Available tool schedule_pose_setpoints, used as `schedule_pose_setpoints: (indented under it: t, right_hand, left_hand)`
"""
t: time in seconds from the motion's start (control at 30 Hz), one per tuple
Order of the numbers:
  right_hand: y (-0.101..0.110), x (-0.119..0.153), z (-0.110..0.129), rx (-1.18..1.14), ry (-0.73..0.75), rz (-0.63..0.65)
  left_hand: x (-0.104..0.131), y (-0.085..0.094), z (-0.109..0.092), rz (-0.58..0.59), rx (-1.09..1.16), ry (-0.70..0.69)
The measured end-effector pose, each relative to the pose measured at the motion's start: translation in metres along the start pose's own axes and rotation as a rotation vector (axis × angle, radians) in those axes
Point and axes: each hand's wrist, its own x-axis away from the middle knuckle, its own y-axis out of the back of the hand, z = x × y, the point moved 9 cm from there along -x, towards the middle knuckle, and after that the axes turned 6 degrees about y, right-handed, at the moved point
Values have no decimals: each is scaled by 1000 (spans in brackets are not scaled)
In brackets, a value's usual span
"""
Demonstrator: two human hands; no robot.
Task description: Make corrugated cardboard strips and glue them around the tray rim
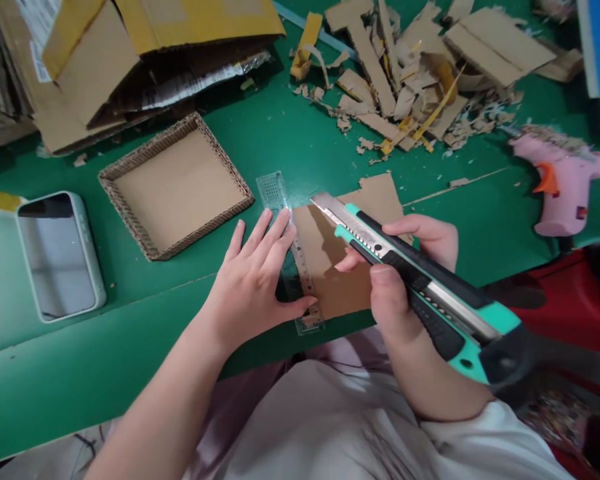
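My left hand (255, 280) lies flat with fingers spread, pressing a clear plastic ruler (304, 270) along the left edge of a brown cardboard piece (343, 280). Wrapped in my right hand (405, 287) is a teal and black utility knife (430, 287). Its blade is out and points up and left, above the cardboard near the ruler's upper part. The knife looks raised off the sheet, with a shadow beneath it. Left of the ruler sits a shallow cardboard tray (163, 252) with corrugated walls.
A phone (60, 257) lies at the left on the green table (145, 373). Cardboard scraps (380, 87) are heaped at the back right. A pink glue gun (563, 173) stands at the right. A torn yellow and brown box (205, 27) fills the back left.
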Motion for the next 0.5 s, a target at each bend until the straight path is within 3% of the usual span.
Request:
schedule_pose_setpoints:
  t: [0.2,0.5]
  right_hand:
    - [0,-6,10,33,113,-27]
    - [-1,-8,9,49,112,-29]
  left_hand:
    - [0,0,0,-3,22,-2]
    - [0,1,-1,-7,25,-4]
